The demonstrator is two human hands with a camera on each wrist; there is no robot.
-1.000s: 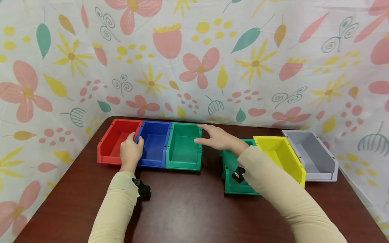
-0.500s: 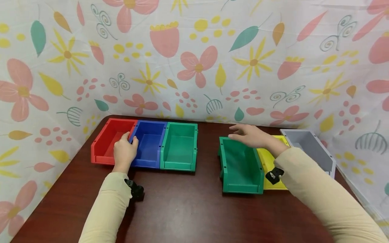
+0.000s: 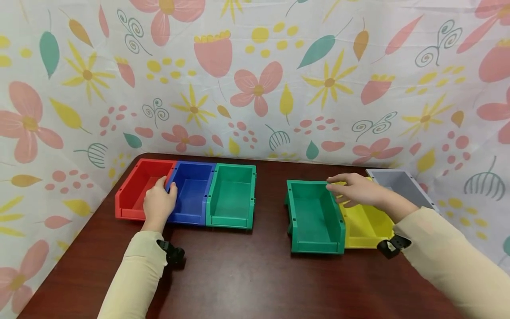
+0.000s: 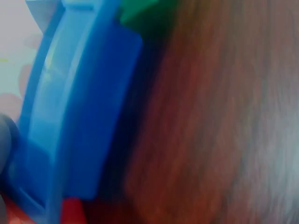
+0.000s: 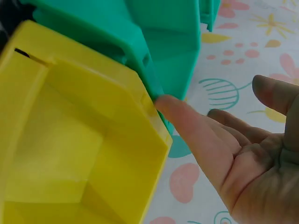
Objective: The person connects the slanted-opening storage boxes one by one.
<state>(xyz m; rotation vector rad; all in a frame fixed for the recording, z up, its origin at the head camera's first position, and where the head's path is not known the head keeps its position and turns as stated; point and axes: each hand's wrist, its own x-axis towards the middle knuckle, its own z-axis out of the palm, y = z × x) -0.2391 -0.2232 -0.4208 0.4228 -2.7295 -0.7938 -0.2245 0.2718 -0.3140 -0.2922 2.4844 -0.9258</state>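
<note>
At the left of the head view, a red bin (image 3: 135,190), a blue bin (image 3: 195,192) and a green bin (image 3: 232,195) stand side by side. My left hand (image 3: 159,201) holds the adjoining walls of the red and blue bins, with its thumb on the blue side. In the left wrist view, the blue bin (image 4: 51,107) fills the left part, and only a sliver of the hand shows. My right hand (image 3: 358,190) holds nothing, fingers extended over a yellow bin (image 3: 360,226). In the right wrist view, its thumb (image 5: 180,112) lies near the seam between the yellow bin and a second green bin (image 5: 173,60).
The second green bin stands left of the yellow one, with a gap between it and the left row. A grey bin (image 3: 398,184) stands at the far right, partly behind my right arm. A flowered cloth (image 3: 255,79) hangs behind the brown table (image 3: 239,274).
My right hand has moved from beside the left green bin rightward, across the second green bin, to the yellow one. The left hand keeps its place on the red and blue bins.
</note>
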